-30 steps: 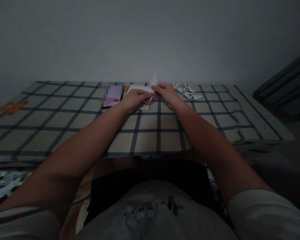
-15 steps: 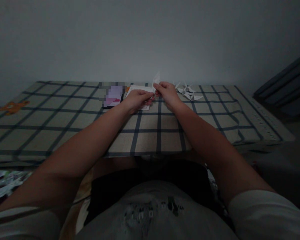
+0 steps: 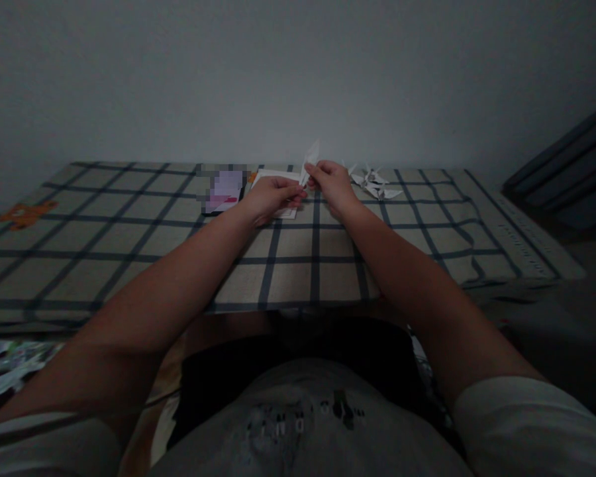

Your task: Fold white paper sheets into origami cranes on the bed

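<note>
Both hands meet over the far middle of a checked cloth [image 3: 288,265]. My left hand [image 3: 273,197] and my right hand [image 3: 332,181] each pinch a small folded white paper piece [image 3: 309,158], whose pointed tip sticks up between them. Under my left hand lies a stack of white paper sheets [image 3: 273,177]. Fingers of both hands are closed on the fold.
Several finished white folded paper figures [image 3: 375,181] lie just right of my right hand. A phone with a lit screen [image 3: 224,190] rests left of the paper stack. An orange scrap [image 3: 24,212] sits at the cloth's far left. A plain wall stands behind.
The folded paper has been lifted slightly, its tip now standing higher. My right hand edged up and left with it; the left hand barely shifted.
</note>
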The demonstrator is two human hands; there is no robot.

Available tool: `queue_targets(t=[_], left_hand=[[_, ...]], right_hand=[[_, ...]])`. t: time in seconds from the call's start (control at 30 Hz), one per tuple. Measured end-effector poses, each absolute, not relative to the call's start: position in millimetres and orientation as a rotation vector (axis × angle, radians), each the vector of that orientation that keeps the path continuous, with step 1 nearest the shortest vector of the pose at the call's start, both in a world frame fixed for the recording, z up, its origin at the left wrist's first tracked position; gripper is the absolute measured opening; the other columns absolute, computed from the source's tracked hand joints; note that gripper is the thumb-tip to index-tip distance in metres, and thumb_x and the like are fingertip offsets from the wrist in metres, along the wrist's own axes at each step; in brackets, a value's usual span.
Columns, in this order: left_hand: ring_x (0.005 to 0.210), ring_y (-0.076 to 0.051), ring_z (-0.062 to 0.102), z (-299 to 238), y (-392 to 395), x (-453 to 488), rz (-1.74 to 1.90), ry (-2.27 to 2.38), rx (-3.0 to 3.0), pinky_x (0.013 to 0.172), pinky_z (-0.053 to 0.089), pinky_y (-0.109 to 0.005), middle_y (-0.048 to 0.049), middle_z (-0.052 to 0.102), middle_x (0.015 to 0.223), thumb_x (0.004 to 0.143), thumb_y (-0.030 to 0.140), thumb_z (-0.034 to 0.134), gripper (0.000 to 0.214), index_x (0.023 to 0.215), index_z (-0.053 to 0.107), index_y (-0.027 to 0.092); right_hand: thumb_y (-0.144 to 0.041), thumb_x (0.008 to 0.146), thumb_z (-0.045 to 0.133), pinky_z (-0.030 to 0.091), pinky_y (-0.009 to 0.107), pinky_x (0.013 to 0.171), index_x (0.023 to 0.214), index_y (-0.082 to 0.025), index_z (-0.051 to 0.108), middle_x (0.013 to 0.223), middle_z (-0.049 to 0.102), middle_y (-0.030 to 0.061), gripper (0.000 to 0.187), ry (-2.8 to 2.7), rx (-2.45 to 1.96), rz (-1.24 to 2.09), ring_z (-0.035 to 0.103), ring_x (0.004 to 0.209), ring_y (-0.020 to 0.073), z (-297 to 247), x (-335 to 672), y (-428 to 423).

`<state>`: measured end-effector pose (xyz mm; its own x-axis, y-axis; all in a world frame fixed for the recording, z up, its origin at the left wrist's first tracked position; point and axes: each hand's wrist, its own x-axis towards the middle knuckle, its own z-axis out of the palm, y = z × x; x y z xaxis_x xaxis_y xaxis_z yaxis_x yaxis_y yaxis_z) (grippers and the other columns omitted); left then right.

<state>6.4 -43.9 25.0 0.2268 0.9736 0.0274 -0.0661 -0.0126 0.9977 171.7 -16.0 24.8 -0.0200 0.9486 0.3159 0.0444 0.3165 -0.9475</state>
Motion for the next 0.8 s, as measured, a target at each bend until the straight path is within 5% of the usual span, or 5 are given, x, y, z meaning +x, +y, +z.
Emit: queue_targets(t=[0.3, 0.57, 0.8], left_hand=[[0.067, -0.009, 0.067, 25, -46, 5, 1.029, 0.977, 1.282, 0.074, 0.059, -0.024, -0.0064, 0.077, 0.082, 0.072, 0.015, 0.085, 0.011, 0.081, 0.078, 0.012], [0.085, -0.017, 0.071, 25, -41, 0, 1.169, 1.009, 1.409, 0.080, 0.060, -0.030, -0.0080, 0.078, 0.091, 0.074, 0.045, 0.087, 0.035, 0.086, 0.076, 0.014], [0.074, -0.014, 0.065, 25, -38, -3, 1.253, 1.114, 1.525, 0.076, 0.059, -0.028, -0.0023, 0.071, 0.079, 0.072, 0.037, 0.082, 0.025, 0.079, 0.071, 0.015]], right_hand=[[-0.046, 0.093, 0.072, 0.046, 0.021, 0.063, 0.067, -0.021, 0.050, 0.064, 0.053, -0.0038, 0.042, -1.403, -0.961, 0.935, 0.052, 0.063, 0.0087, 24, 174, -15], [-0.032, 0.093, 0.072, 0.045, 0.020, 0.064, 0.068, -0.019, 0.057, 0.066, 0.057, -0.0035, 0.031, -1.520, -0.922, 1.002, 0.053, 0.064, 0.0080, 23, 174, -17], [-0.034, 0.089, 0.077, 0.046, 0.020, 0.064, 0.068, -0.018, 0.059, 0.064, 0.057, -0.0041, 0.032, -1.569, -0.917, 1.047, 0.053, 0.063, 0.0080, 24, 174, -20]])
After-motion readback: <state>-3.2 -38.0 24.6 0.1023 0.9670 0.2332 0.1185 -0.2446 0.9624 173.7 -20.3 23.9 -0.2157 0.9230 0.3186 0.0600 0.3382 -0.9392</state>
